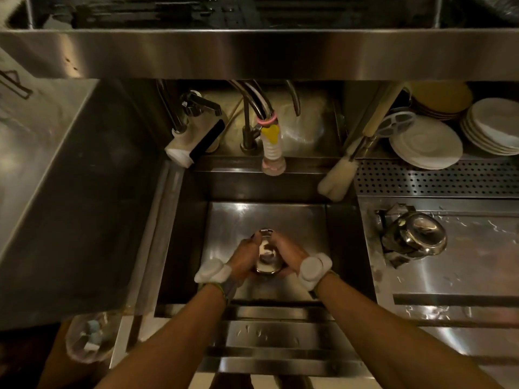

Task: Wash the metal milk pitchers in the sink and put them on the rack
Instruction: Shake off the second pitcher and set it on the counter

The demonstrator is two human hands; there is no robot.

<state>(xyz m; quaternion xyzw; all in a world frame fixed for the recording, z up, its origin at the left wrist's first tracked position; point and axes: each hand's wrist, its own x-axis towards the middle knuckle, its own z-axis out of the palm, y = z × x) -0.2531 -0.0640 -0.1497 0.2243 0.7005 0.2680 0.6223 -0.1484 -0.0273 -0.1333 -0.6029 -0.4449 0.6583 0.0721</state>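
A small metal milk pitcher (266,255) is held low inside the steel sink (342,234), its spout pointing away from me. My left hand (243,258) wraps its left side and my right hand (289,255) wraps its right side; both grip it. White sensor bands sit on both wrists. A second metal pitcher (418,234) lies on its side on the wet steel counter to the right of the sink. No water stream is visible from the tap nozzle (271,153) above the sink's back edge.
A soap dispenser (193,136) stands at the back left. A perforated rack (438,178) at back right carries stacked white plates (427,144) and a brush (337,181). A steel shelf (252,51) overhangs the back. A slanted steel panel lies left.
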